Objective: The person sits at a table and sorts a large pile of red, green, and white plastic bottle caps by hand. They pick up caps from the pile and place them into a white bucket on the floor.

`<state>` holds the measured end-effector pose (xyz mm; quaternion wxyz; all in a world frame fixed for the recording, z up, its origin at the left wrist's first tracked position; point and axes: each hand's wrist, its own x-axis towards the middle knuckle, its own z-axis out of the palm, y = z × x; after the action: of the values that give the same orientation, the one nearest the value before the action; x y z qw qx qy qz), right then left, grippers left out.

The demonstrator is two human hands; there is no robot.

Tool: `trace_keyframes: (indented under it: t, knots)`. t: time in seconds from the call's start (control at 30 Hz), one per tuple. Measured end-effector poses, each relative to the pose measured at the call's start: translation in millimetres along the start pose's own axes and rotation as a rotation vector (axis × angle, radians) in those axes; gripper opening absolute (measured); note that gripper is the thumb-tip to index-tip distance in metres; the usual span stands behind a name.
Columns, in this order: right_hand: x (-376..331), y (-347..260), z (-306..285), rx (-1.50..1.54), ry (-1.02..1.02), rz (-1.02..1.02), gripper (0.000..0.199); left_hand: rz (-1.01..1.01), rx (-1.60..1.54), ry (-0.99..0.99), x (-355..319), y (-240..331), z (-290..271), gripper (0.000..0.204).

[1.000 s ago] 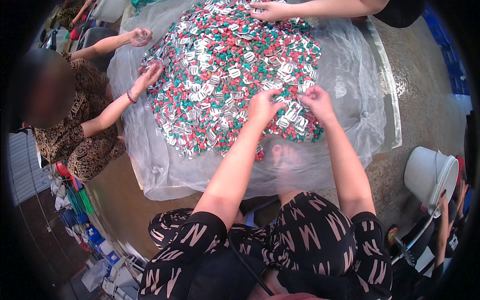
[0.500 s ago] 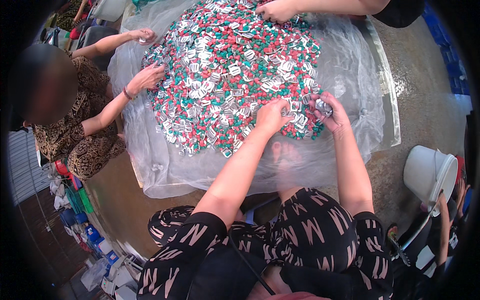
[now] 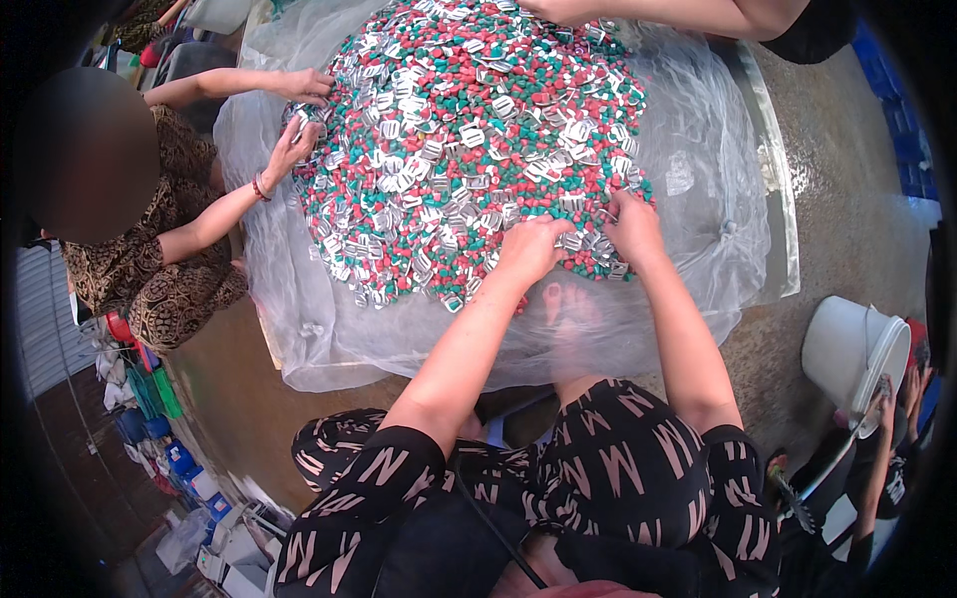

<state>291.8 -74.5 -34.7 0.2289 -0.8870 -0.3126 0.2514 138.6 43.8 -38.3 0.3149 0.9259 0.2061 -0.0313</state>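
Observation:
A wide heap of small red, green and white chips [image 3: 478, 110] is spread in front of me, with many flat silver slotted buckles [image 3: 471, 135] mixed in. At its near edge, my left hand [image 3: 533, 249] is closed, fingertips pinching at a silver buckle [image 3: 570, 241]. Just right of it my right hand [image 3: 636, 231] is palm down with curled fingers at the chips; its palm is hidden, so I cannot see what is inside. Under both lies a translucent mesh sheet [image 3: 688, 239], with a bare foot [image 3: 573, 304] showing near my hands.
A co-worker's two hands [image 3: 289, 149] work at the heap's left edge. Another person's arm [image 3: 688, 12] reaches in from the far right. A white bucket [image 3: 847, 349] is tilted on the wet floor at right, near more people. Blue containers [image 3: 179, 458] and clutter stand lower left.
My right hand, which showed silver buckles in its upturned palm, has turned palm down onto the heap. My left hand has shifted slightly left. The left co-worker's far hand has moved onto the heap.

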Motion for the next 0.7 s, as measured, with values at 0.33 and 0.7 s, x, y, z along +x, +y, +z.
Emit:
trace_keyframes:
  t: [0.33, 0.7]
  knots:
    - [7.1, 27.1, -20.7, 0.525, -0.254, 0.319, 0.020, -0.504, -1.153, 0.007, -8.1, -30.1, -14.2, 0.015]
    - [1.2, -1.0, -9.9, 0.034, 0.056, -0.023, 0.026, -0.404, -2.002, 0.073, -17.6, -22.3, 7.8, 0.023]
